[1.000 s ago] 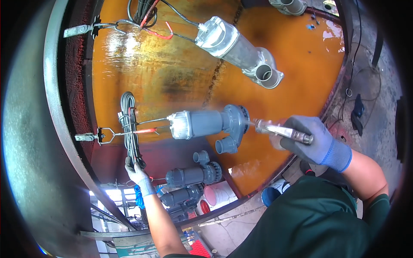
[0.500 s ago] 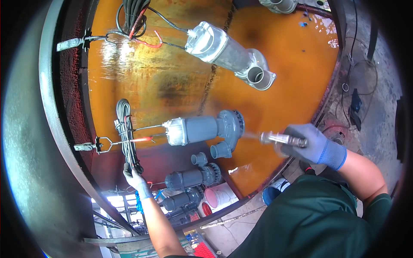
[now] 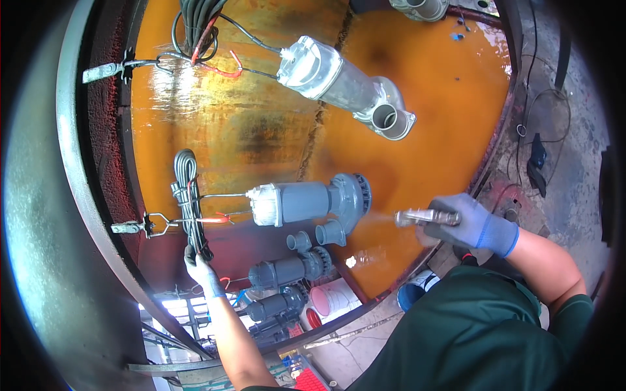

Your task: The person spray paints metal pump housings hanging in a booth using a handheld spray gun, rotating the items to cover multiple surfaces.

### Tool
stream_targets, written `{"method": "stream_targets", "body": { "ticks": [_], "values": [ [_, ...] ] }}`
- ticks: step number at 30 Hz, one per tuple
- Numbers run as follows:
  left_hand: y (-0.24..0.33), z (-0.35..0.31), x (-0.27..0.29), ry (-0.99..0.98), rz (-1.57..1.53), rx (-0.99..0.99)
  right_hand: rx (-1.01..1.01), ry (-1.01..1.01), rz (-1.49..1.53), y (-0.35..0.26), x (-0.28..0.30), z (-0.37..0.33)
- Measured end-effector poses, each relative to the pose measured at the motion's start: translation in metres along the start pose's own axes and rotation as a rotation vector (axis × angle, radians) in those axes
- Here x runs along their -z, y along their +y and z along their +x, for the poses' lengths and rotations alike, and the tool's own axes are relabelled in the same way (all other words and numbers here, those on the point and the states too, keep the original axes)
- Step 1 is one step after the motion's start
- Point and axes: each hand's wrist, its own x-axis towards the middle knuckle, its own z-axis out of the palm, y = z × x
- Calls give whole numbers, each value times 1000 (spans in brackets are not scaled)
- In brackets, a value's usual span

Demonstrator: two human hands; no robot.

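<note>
My right hand (image 3: 464, 220), in a grey-blue glove, is closed around a metal spray gun (image 3: 412, 217). Pale mist leaves the gun leftward toward the round end of a hanging pump (image 3: 303, 199). That pump is grey, with a lighter silvery cap at its left end. A coiled black cable (image 3: 188, 189) hangs upright beside the cap, joined to the pump by a lead. My gloved left hand (image 3: 201, 267) is closed on the coil's lower end. The spray gun's grip is mostly hidden by my fingers.
A bare silvery pump (image 3: 336, 78) hangs farther off. Several grey pumps, one nearest (image 3: 287, 270), hang below the sprayed one. An orange-coated booth wall (image 3: 417, 163) stands behind. A curved metal rail (image 3: 70, 130) runs along the left. Buckets (image 3: 334, 296) stand near the front; hoses cross the right floor.
The sprayed pump has turned slightly, its side outlet shifting a little left and down. My right hand and the spray gun have moved slightly down; my left hand keeps its hold.
</note>
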Motion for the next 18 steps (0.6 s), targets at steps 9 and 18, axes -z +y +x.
{"method": "stream_targets", "body": {
  "ticks": [9,18],
  "values": [
    [-11,22,-6,-83,87,-53,-23,-60,52,-16,22,10],
    [34,-24,-42,136,321,-151,31,-73,21,-16,13,15]
  ]
}}
